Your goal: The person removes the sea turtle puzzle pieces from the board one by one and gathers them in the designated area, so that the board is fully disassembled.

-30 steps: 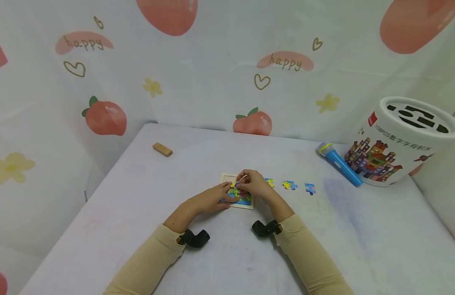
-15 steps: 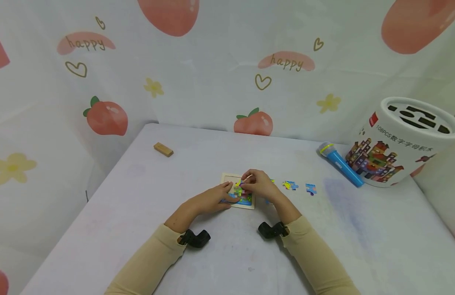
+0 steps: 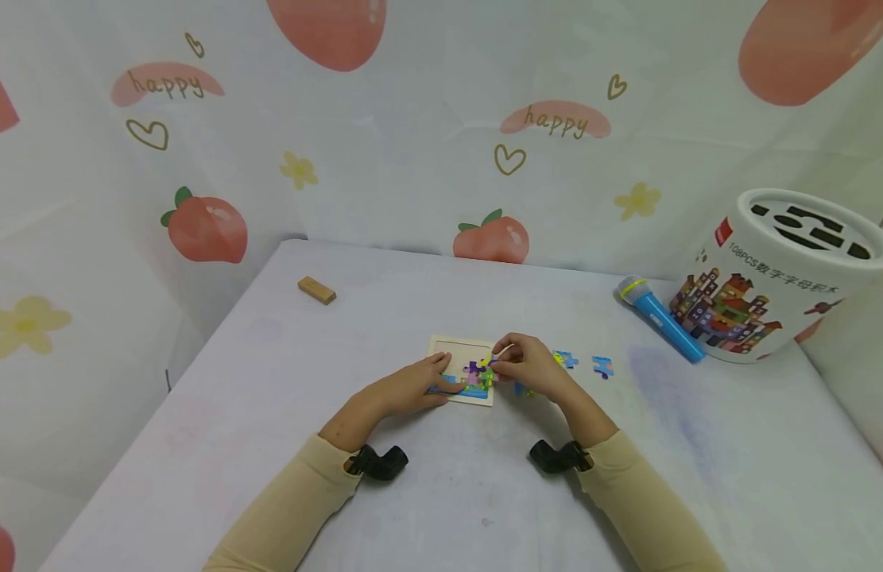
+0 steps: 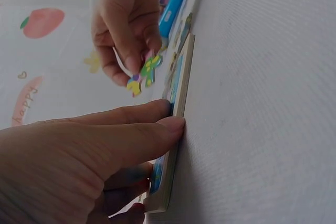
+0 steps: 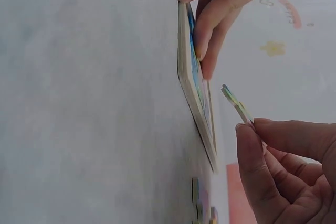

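Note:
A small wooden puzzle tray (image 3: 457, 348) lies on the table, with blue and green pieces along its near side and bare wood at the back. Across its left part rests my left hand (image 3: 405, 387), fingers extended, thumb on the near rim. My right hand (image 3: 532, 367) pinches a green, yellow and purple jigsaw piece (image 4: 151, 70) between thumb and fingertips. In the right wrist view this piece (image 5: 236, 103) is tilted and raised off the tray (image 5: 197, 90). Part of the tray's picture is hidden by my left fingers.
Loose jigsaw pieces lie right of the tray: one at the far end (image 3: 602, 366), another (image 3: 568, 359) partly behind my right hand, more (image 3: 520, 389) below it. A blue toy microphone (image 3: 661, 316) leans near a large white bucket (image 3: 766, 294). A wooden block (image 3: 316, 290) sits back left.
My right hand has moved right across the tray with the jigsaw piece lifted, uncovering the tray's bare back part. My left hand has stayed in place.

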`<state>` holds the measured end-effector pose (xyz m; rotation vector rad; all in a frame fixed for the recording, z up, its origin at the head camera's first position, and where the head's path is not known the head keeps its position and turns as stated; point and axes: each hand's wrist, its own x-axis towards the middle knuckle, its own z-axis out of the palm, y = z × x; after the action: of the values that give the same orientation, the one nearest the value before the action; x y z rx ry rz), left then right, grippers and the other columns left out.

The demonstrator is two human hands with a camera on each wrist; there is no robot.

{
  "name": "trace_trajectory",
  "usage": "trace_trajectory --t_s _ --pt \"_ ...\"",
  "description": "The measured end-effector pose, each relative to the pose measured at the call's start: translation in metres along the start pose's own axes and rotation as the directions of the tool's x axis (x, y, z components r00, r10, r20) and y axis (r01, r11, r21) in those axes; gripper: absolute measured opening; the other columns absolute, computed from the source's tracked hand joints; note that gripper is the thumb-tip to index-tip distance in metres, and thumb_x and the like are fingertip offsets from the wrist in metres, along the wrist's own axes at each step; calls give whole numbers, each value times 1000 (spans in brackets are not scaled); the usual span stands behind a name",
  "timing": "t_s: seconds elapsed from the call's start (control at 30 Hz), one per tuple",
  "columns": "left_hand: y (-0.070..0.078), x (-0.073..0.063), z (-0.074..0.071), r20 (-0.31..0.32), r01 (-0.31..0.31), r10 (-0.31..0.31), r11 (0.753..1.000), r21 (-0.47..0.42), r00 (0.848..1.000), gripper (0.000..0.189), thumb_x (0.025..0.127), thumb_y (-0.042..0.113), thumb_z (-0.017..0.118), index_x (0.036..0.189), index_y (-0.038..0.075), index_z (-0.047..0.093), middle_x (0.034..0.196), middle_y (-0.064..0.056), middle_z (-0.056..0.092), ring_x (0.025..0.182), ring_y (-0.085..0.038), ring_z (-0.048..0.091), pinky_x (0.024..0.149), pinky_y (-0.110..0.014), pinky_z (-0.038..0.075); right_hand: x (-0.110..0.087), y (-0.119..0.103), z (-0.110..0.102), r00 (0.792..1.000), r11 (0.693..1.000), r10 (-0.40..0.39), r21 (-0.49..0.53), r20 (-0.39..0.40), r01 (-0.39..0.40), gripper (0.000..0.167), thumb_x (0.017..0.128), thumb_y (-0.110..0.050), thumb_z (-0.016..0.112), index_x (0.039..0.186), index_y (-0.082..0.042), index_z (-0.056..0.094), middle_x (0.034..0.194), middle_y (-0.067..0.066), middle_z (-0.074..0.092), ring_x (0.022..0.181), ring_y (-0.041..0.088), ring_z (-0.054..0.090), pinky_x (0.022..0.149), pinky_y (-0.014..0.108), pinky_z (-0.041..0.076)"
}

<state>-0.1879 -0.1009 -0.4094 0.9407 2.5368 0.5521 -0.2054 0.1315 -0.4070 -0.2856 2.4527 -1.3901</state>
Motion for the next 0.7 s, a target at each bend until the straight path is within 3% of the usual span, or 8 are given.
trace_trajectory --t_s 0.4,0.7 --pt "0 0 3 -10 12 -12 1000 -3 1000 35 93 21 57 128 20 57 152 -20 21 143 -34 15 114 -47 24 -12 12 -19 996 996 85 -4 -27 -85 25 88 -9 63 109 3 55 86 11 63 69 10 63 68 26 57" --pt "1 0 2 -13 9 -8 1000 12 1000 35 93 21 57 128 21 57 152 -21 22 143 -34 16 113 -47 25 -20 20 -31 996 997 80 1 -31 -80 25 88 -7 63 108 6 56 82 9 60 66 11 61 64 24 57"
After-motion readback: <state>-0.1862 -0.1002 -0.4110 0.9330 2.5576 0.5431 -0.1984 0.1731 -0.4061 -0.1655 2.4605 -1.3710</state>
